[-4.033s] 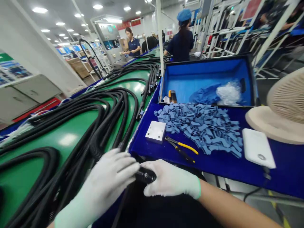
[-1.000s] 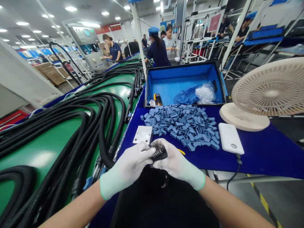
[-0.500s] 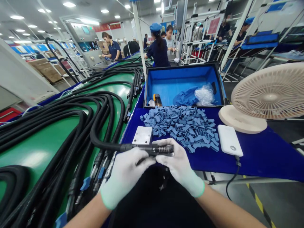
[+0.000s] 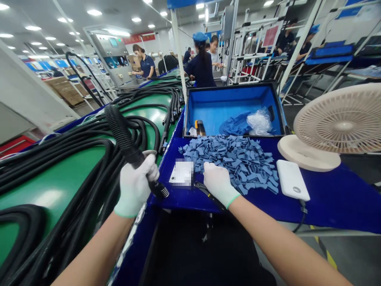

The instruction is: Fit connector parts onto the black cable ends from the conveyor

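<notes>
My left hand (image 4: pixel 135 184), in a white glove, is wrapped round a black corrugated hose (image 4: pixel 120 133) near its end. The hose's end fitting, with a metal spring (image 4: pixel 163 192) on it, points down right over the blue table edge. At the near left side of a heap of small blue plastic clips (image 4: pixel 229 153) is my gloved right hand (image 4: pixel 218 180), its fingers curled together. What they hold, if anything, is hidden. Pliers (image 4: pixel 205 190) lie on the table just beside and partly behind that hand. A pale metal block (image 4: pixel 182 172) sits between the two hands.
Many black hoses (image 4: pixel 98 133) cover the green worktop (image 4: pixel 77 169) at left. Behind the clips stands a blue bin (image 4: pixel 229 101) with plastic wrap and cloth. A white power bank (image 4: pixel 293 180) and a beige fan (image 4: pixel 342 123) are at right. Several people work farther back.
My left hand has moved left and tilted the hose end downward. The right hand has let go of the fitting and moved to the clips. The pliers now show.
</notes>
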Motion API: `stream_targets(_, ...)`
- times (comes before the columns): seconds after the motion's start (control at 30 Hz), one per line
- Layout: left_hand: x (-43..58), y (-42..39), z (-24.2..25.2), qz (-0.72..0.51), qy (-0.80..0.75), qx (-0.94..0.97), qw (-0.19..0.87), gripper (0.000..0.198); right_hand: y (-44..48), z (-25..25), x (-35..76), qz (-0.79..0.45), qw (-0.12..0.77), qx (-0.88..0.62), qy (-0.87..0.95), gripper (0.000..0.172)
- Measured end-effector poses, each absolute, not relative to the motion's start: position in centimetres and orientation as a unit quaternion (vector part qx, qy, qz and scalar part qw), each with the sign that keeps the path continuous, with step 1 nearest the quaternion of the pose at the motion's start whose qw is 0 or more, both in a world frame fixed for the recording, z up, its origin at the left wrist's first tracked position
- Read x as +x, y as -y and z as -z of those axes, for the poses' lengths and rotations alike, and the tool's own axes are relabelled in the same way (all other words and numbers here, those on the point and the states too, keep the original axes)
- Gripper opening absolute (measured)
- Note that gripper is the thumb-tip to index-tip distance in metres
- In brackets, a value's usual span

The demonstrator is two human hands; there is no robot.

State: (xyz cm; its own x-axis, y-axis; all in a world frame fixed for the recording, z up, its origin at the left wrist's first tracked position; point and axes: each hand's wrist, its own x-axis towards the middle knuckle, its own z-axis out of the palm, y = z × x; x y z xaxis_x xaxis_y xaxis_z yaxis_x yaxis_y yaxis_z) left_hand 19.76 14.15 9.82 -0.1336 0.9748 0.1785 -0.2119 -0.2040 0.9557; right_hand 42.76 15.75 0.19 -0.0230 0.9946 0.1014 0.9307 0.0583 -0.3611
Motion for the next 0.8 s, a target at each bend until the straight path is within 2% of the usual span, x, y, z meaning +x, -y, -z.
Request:
stream_targets(0.17,21.2,-18.8,-9.1,-0.613,-0.405,0.53,0.423,0.02,-15.3,-0.2,42.4,-0.048,0.152,-0.687,0.709,0.014)
stream_targets(0.3,21.4,-20.4,-7.9,-0.595,-0.417,0.542,0.421,0.022,-14.6,-0.6,43.8,-0.038,0.202,-0.67,0.714,0.02)
stream_targets(0.47,21.7,-20.2,-6.9,-0.559,-0.459,0.569,0.392,0.027,-14.8,-2.8,44.2,-0.181,0.297,-0.572,0.743,0.027)
stream_targets(0.57,21.8,-20.3,-6.8,-0.517,-0.492,0.603,0.356,0.031,-15.5,-4.7,42.9,-0.267,0.293,-0.464,0.792,0.021)
stream_targets(0.67,21.5,-20.7,-7.2,-0.494,-0.492,0.622,0.356,0.032,-17.0,-5.7,40.7,-0.29,0.29,-0.403,0.818,0.014)
stream_targets(0.8,21.0,-21.0,-7.6,-0.492,-0.484,0.634,0.35,0.031,-19.6,-5.5,38.1,-0.301,0.28,-0.406,0.816,0.021)
